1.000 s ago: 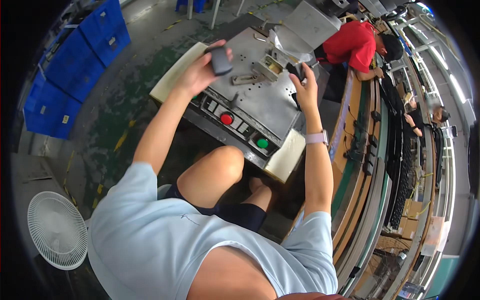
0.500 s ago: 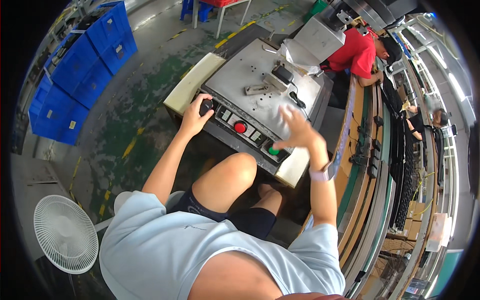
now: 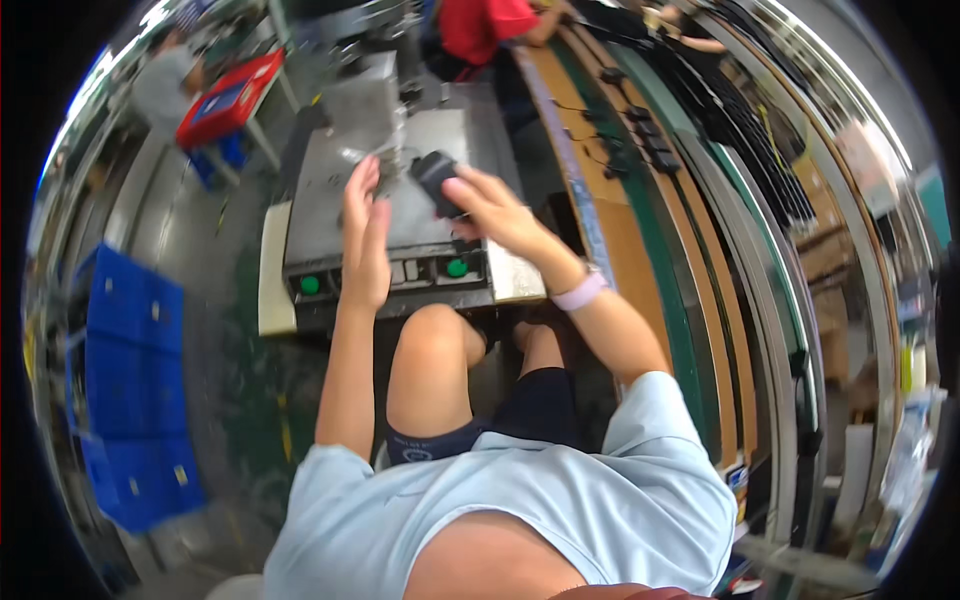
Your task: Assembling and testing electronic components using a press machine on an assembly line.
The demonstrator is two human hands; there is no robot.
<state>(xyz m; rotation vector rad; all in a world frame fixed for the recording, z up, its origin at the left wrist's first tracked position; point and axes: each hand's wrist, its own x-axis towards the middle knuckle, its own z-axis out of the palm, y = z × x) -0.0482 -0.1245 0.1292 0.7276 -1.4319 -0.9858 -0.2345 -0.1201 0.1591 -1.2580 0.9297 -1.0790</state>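
My right hand (image 3: 500,212) grips a black power adapter (image 3: 436,182) above the front of a metal machine table (image 3: 325,205). My left hand (image 3: 368,240) is raised to the left of it, palm inward, fingers stretched out and holding nothing. A gap lies between that hand and the adapter. Along the table's front edge runs a control panel with a green button (image 3: 310,285) at its left end and another green button (image 3: 457,268) toward the right. My hands hide part of the tabletop and the middle of the panel. Motion blurs the adapter's outline.
A conveyor line (image 3: 690,265) with black adapters (image 3: 650,145) and cords runs along the right. Blue bins (image 3: 135,350) stand on the floor at left. A person in red (image 3: 485,30) is at the far side, and a red-topped table (image 3: 230,100) stands far left.
My left hand has come off the panel's left end, where it held something black, and opened. My right hand has moved from over the right button onto an adapter. The view has turned left.
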